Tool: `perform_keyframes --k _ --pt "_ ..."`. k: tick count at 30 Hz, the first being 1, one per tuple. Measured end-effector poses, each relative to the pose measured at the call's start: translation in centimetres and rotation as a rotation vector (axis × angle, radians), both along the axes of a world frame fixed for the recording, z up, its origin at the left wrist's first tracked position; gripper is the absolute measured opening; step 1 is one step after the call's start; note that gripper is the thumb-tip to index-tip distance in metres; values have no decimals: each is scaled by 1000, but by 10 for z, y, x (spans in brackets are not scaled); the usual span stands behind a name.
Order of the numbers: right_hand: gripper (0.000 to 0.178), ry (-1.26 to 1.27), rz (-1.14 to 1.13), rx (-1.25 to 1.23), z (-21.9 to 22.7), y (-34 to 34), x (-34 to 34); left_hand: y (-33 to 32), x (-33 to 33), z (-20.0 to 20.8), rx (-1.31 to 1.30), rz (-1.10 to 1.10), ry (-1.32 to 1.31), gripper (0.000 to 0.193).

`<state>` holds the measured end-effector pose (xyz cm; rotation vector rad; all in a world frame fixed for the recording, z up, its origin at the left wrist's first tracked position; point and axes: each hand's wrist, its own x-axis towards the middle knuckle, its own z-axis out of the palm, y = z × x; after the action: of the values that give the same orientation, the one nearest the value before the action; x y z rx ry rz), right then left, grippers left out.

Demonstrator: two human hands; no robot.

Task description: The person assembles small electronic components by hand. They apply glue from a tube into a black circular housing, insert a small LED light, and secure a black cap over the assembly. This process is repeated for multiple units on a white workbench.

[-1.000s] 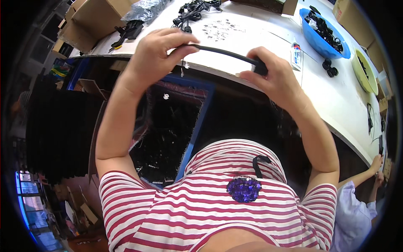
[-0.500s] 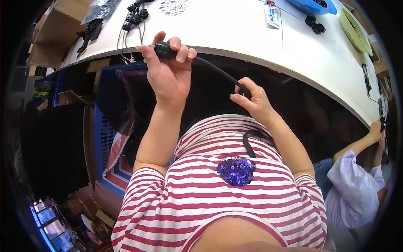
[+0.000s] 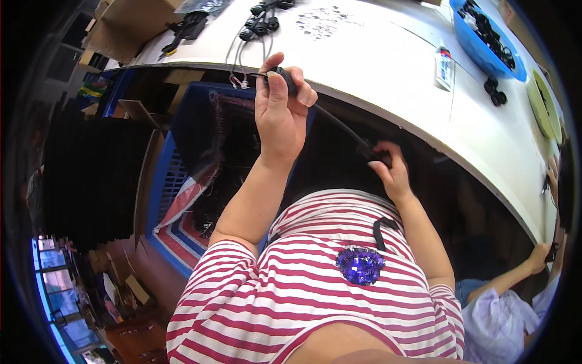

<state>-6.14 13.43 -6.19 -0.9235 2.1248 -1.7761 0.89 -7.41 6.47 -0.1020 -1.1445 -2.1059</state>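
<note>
My left hand [image 3: 282, 124] is raised at the table's front edge, its fingers wrapped round a short black cylindrical connector [image 3: 287, 80]. Thin wires with small pale ends show beside its fingertips, though I cannot tell whether they belong to this connector. From the left hand a black cable [image 3: 337, 125] slants down to the right. There my right hand [image 3: 394, 176] grips a dark fitting [image 3: 368, 150] on the cable between thumb and fingers; the hand partly hides it. The cable is held taut and straight above my lap.
On the white table [image 3: 388, 73] lie a bundle of black connectors [image 3: 260, 25], small loose pieces [image 3: 327, 23], a tube [image 3: 444, 70] and black round parts [image 3: 495, 92]. A blue basin [image 3: 514, 68] holds black parts. A blue crate [image 3: 159, 209] stands at left; a co-worker's arm [image 3: 512, 276] is at right.
My right hand has moved farther down the cable, away from my left, and now holds a dark fitting. The left hand still grips the connector. The whole view has shifted.
</note>
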Motion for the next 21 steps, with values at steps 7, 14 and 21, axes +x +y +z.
perform_keyframes --k 7,14,21 --pt "9 289 84 204 -33 16 -9 -14 10 6 -13 -36 44 40" --pt "14 369 110 223 31 16 -10 5 4 -8 -75 -208 -134 44" --pt "27 754 -135 -49 132 -25 -10 71 -8 -63 -210 -405 -278 33"
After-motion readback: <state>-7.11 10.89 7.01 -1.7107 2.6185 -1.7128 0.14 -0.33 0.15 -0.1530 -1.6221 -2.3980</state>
